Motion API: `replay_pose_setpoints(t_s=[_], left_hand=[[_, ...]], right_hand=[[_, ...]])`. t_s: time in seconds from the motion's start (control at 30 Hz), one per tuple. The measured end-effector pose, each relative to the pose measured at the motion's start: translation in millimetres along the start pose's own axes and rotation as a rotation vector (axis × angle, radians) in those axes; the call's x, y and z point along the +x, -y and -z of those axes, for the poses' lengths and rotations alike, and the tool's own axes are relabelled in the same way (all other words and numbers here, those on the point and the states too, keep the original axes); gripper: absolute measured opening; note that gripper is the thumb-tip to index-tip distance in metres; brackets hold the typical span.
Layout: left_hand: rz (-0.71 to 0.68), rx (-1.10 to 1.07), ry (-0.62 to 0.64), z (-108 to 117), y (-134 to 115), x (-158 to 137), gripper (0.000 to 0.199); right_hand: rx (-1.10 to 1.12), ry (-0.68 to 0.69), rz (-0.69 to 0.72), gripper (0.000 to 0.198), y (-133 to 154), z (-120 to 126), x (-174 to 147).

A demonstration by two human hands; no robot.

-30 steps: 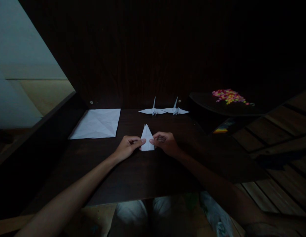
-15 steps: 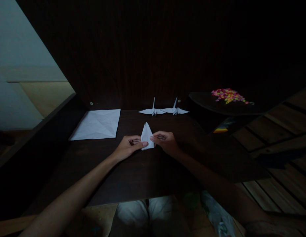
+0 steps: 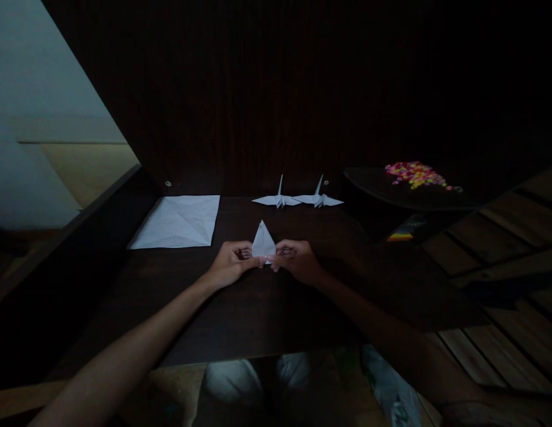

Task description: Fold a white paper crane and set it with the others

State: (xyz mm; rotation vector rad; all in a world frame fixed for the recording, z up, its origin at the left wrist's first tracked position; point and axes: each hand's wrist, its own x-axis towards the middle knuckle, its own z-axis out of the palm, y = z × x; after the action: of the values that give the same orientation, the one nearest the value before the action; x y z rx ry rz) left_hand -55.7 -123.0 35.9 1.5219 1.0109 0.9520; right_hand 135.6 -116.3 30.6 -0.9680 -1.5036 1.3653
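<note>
Between my hands is a folded white origami paper (image 3: 262,241), its narrow point facing away from me. My left hand (image 3: 233,261) grips its lower left side, thumb on top and fingers curled beneath. My right hand (image 3: 297,260) pinches the lower right corner, the two thumbs almost meeting at the bottom edge. Beyond the paper, two white paper cranes stand side by side, a left crane (image 3: 279,201) and a right crane (image 3: 319,201), wings touching or overlapping. To the left lies a creased white paper sheet (image 3: 182,222).
The dark wooden desk (image 3: 213,323) has a back panel (image 3: 222,107) and a raised left side board (image 3: 80,237). On a rounded shelf (image 3: 369,182) at right sits a heap of small colourful pieces (image 3: 418,174). A plastic bag (image 3: 391,385) is below the desk's front edge.
My right thumb has slid down from the paper's right side to its bottom edge, close to my left thumb. The paper's lower part now looks shorter. The camera view has shifted slightly.
</note>
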Motion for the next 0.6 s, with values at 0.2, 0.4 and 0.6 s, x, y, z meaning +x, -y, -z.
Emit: replay_pose_setpoints(t_s=[0.2,0.4,0.6], left_hand=[[0.018,-0.088,0.012,-1.6,-0.8,0.9,0.03],[-0.021,-0.293,-0.055,-6.0,4.8,3.3,0.049],[-0.083,-0.331,-0.108,-5.6,2.3,2.2,0.05]], right_hand=[[0.016,-0.025,-0.001,0.031,2.3,0.6,0.5],[0.073,-0.056,-0.067,0.032,-3.3,3.9,4.9],[0.166,-0.044,-0.018,0.048,-5.5,2.4,5.2]])
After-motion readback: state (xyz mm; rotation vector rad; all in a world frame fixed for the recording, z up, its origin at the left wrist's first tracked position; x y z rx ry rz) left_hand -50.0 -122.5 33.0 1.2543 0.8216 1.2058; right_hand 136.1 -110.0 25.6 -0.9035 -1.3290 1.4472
